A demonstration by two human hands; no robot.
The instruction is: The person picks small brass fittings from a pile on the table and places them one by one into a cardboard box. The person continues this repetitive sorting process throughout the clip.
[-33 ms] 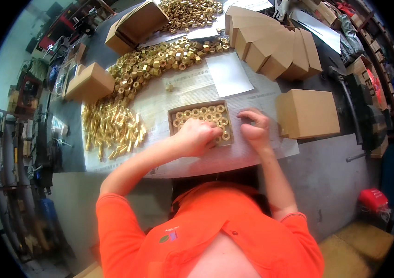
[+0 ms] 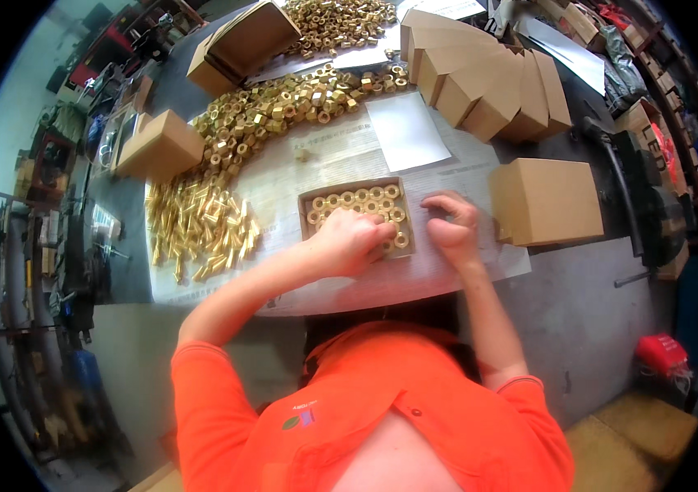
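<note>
A shallow open cardboard box point(image 2: 305, 199) lies on the paper-covered table in front of me, with brass nuts point(image 2: 361, 197) standing in rows inside it. Over its lower middle, my left hand point(image 2: 351, 242) reaches in with bent fingers pressed together. Its fingertips are down among the nuts, and what they pinch is hidden. Just past the box's right side, my right hand point(image 2: 454, 230) rests near the paper. Its fingers are loosely curled, a gap shows between thumb and forefinger, and nothing is seen in it.
Loose brass nuts point(image 2: 283, 107) form a long heap behind the box, with slim brass fittings point(image 2: 201, 234) piled at left. One nut point(image 2: 301, 155) lies alone. A white sheet point(image 2: 408, 135), nested cardboard boxes point(image 2: 488, 90) and a closed-looking carton point(image 2: 550, 201) are at right.
</note>
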